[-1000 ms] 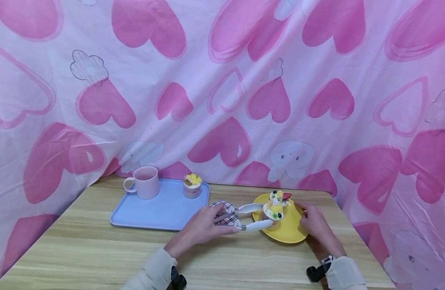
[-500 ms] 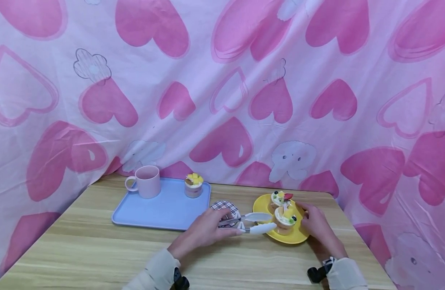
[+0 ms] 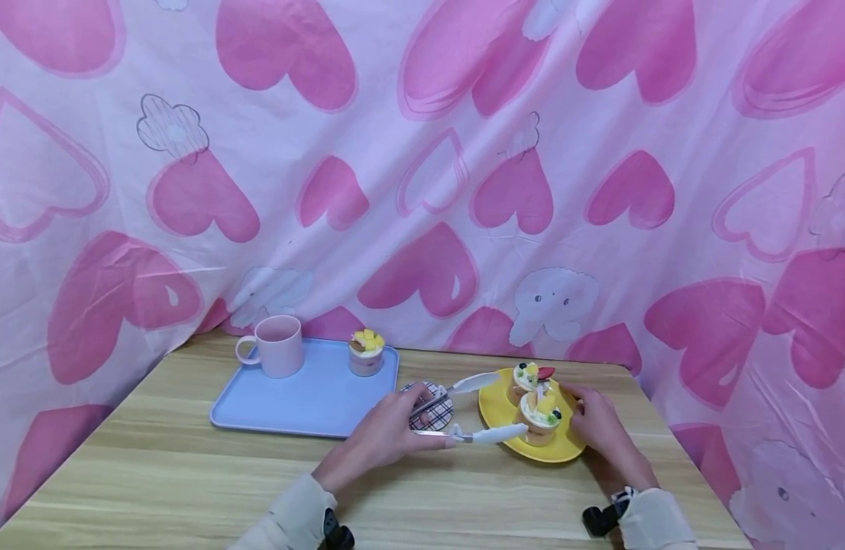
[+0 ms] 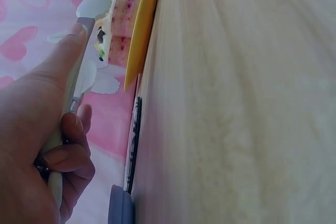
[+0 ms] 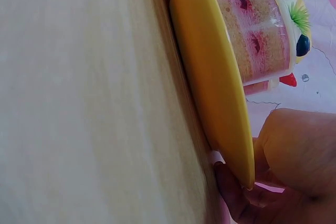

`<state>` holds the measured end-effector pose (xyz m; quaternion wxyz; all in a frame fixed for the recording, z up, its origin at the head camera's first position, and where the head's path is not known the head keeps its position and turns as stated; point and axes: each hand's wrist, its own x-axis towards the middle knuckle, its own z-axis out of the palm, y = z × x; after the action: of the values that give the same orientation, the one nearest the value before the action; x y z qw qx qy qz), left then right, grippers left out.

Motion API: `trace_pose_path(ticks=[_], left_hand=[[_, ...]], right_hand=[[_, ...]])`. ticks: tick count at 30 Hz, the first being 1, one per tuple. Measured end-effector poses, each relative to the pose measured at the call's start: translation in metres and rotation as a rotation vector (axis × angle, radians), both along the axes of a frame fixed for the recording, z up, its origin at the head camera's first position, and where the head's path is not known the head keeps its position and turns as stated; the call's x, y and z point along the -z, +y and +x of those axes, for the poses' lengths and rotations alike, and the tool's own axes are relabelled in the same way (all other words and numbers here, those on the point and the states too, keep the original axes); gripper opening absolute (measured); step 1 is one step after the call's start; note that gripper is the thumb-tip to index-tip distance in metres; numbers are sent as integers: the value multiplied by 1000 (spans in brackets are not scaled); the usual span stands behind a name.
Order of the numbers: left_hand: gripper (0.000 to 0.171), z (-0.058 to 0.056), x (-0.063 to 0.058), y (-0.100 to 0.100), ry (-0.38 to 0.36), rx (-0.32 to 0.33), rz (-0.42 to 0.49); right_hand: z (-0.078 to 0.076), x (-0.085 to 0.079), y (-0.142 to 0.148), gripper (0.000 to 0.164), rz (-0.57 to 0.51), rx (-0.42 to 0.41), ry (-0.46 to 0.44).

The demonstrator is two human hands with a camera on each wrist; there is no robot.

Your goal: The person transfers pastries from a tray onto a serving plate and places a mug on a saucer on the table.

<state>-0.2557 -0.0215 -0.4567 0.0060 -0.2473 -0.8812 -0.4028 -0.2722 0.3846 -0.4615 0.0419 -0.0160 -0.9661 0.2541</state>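
My left hand (image 3: pixel 388 431) grips a pair of tongs (image 3: pixel 487 435) with white tips, their arms spread apart and nothing between them. The lower tip overlaps the front dessert cup (image 3: pixel 539 428) in the head view. This clear cup of layered cake, topped with cream and fruit, stands upright on the yellow plate (image 3: pixel 563 451). Behind it on the same plate is a second dessert cup (image 3: pixel 522 389) with a strawberry piece, partly hidden. At the plate's right rim my right hand (image 3: pixel 597 420) pinches the edge, thumb above and fingers below in the right wrist view.
A blue tray (image 3: pixel 305 405) lies to the left, bearing a pink mug (image 3: pixel 280 347) and a mango-topped dessert cup (image 3: pixel 365 359). Under the tongs sits a round plaid coaster (image 3: pixel 441 416). A pink heart-print curtain (image 3: pixel 422 191) hangs behind the wooden table (image 3: pixel 189 473).
The front dessert cup, held between the tongs a second ago, has moved right on the plate and been let go. The tongs have since spread wider. My right hand has stayed at the rim.
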Motion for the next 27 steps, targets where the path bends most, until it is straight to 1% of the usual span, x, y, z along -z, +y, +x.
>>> trace_pose_path(ticks=[5, 9, 12, 16, 20, 27], left_hand=[[85, 2, -1, -4, -8, -21, 34], [89, 3, 0, -8, 5, -48, 30], [90, 4, 0, -12, 22, -55, 37], [92, 3, 1, -18, 26, -62, 46], [95, 3, 2, -23, 31, -93, 41], [85, 5, 0, -41, 26, -117, 49]], right_hand=[[-1, 0, -1, 67, -9, 0, -9], [-1, 0, -1, 66, -4, -3, -7], [-2, 1, 0, 65, 0, -9, 5], [-1, 1, 1, 65, -6, -7, 4], [-1, 2, 2, 66, -9, 0, -5], [-2, 1, 3, 61, -23, -1, -9]])
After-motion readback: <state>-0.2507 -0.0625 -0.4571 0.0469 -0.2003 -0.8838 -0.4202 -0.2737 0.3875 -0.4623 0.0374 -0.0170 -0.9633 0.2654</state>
